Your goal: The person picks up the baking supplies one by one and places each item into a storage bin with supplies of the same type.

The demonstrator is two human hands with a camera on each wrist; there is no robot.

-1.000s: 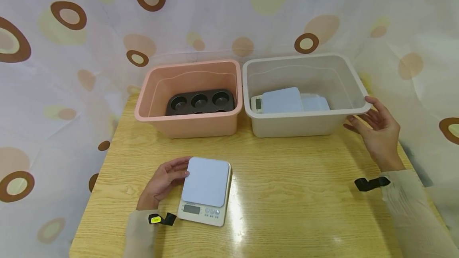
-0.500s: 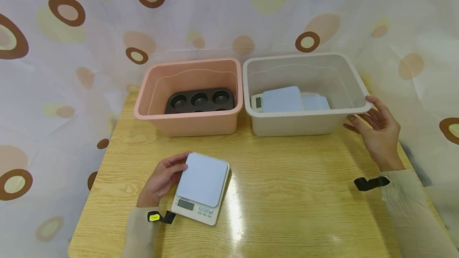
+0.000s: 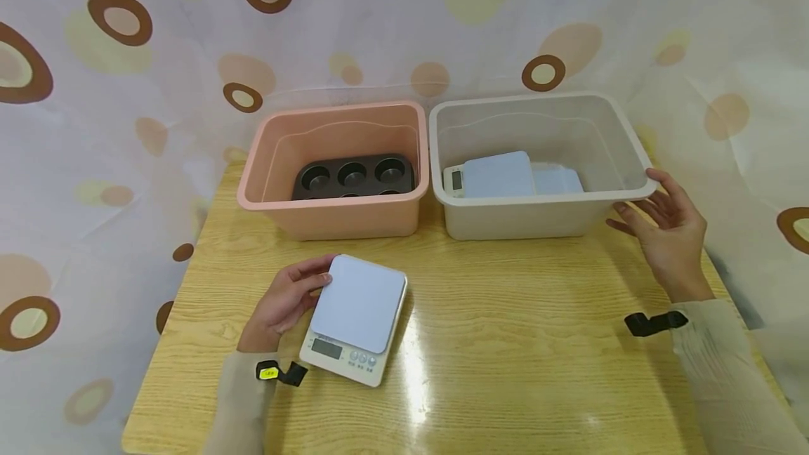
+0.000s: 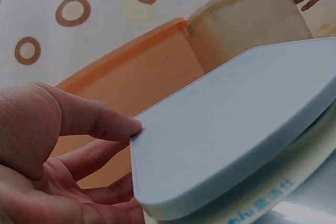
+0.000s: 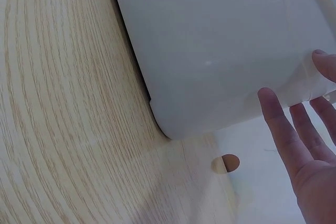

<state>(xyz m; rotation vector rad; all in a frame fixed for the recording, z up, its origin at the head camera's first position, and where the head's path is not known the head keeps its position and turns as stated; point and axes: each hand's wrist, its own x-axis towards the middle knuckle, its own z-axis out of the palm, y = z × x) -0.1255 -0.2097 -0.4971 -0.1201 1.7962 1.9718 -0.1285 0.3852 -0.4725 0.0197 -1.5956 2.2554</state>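
A kitchen scale (image 3: 358,314) with a pale platform, small display and several buttons is over the front part of the table. My left hand (image 3: 291,295) grips its upper left corner, the thumb (image 4: 121,125) on the platform and the other fingers at and below its edge. Beyond my right hand (image 3: 676,244) stands a light grey bin (image 3: 524,220). The right fingers are spread and fairly straight at the bin's right front corner, one fingertip at the rim. Inside that bin lie another kitchen scale (image 3: 496,175) and a pale flat item (image 3: 557,180), partly hidden.
To the left of the grey bin, rims close together, stands a pink bin (image 3: 341,220) holding a dark muffin tin (image 3: 366,175). Both are at the back of the wooden table (image 3: 518,343). A patterned curtain (image 3: 379,27) hangs behind and at the sides.
My left hand has turned the scale clockwise, then shifted it toward the bins. The right hand stays at the grey bin's corner.
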